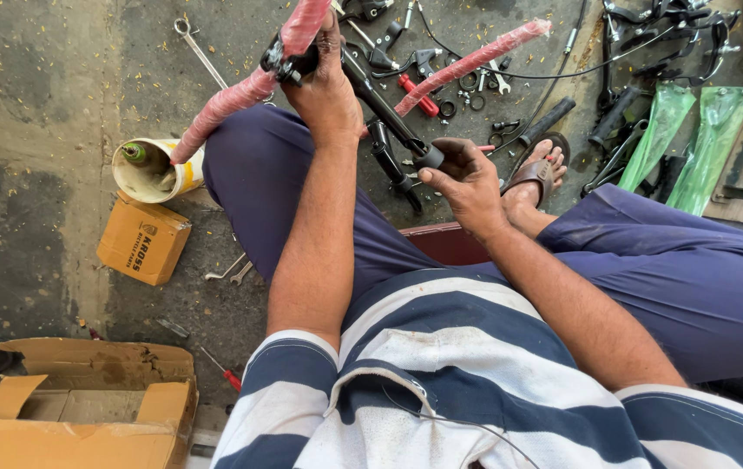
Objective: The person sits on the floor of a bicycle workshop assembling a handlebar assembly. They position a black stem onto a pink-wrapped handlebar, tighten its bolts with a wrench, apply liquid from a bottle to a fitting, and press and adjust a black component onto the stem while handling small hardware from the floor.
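the left hand [324,82] is raised over the left knee with its fingers wrapped tight around the middle of a bicycle handlebar [241,91], right where the black clamp [283,61] sits; the bar is sheathed in red wrapping and curves down to the left, its lower end just above a white tub [150,178] on the concrete floor [33,130]. from the clamp a black stem [389,113] runs down to the right, and the right hand [467,178] pinches its lower end, thumb and fingertips closed on the round black tip, the other fingers curled in behind. both forearms reach out from a blue-and-white striped shirt [441,365], over dark blue trousers [684,269]. a foot in a brown sandal [535,174] rests on the floor just beyond the right hand. a small orange carton [141,241] lies beside the tub, and a larger open cardboard box [68,408] sits at the near left. a red-handled screwdriver [222,369] lies near the box, a spanner [198,48] lies further up the floor, and scattered black bicycle parts [649,35], a second red-wrapped bar [476,61] and two green plastic-wrapped pieces [693,143] lie ahead and to the right.
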Demonstrator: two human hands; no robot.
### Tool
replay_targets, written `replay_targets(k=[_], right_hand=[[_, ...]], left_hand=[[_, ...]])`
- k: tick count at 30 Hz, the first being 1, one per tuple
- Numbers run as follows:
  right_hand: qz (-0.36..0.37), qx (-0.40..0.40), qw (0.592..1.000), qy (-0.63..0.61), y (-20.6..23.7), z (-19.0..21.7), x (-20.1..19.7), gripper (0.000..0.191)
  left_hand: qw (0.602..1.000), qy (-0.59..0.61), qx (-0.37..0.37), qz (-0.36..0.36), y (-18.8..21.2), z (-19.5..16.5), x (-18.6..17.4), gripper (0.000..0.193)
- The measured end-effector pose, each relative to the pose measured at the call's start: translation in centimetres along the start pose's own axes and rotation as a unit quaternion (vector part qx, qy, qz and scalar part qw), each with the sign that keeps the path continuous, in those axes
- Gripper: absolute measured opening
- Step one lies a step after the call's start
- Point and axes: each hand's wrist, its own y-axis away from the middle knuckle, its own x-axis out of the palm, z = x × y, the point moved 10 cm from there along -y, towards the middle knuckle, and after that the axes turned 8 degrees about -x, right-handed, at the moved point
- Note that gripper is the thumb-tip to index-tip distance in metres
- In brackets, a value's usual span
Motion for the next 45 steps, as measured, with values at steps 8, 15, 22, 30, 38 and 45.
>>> replay_targets(k=[8, 15, 22, 30, 38, 45], right_hand=[[0.02, 0.036, 0.998, -0.039, -0.3, -1.6, 0.2, 0.048], [0.051, -0.031, 0.998, -0.016, -0.9, -0.1, 0.9, 0.044], [0.075, -0.002, 0.996, 0.052, -3.4, 0.6, 2.7, 0.033], [0.047, 0.243, 0.949, -0.195, -0.7, -2.5, 2.5, 0.051], [0.06, 0.263, 0.941, -0.204, 1.7, -5.7, 2.4, 0.035], [0.046, 0.303, 0.919, -0.249, 2.0, -8.9, 2.0, 0.026]], left_hand=[[1.0, 0.002, 0.0, 0.005, -0.4, 1.5, -0.4, 0.039], [0.999, -0.049, -0.014, -0.001, -0.2, 1.7, -0.6, 0.045], [0.983, -0.174, -0.054, 0.031, 2.3, 3.5, 0.8, 0.055], [0.974, -0.214, -0.075, 0.016, 1.2, 4.8, -1.4, 0.051], [0.982, -0.182, -0.026, -0.05, 0.1, 3.5, -3.8, 0.038], [0.987, -0.16, -0.008, -0.022, 0.3, 3.5, -3.3, 0.033]])
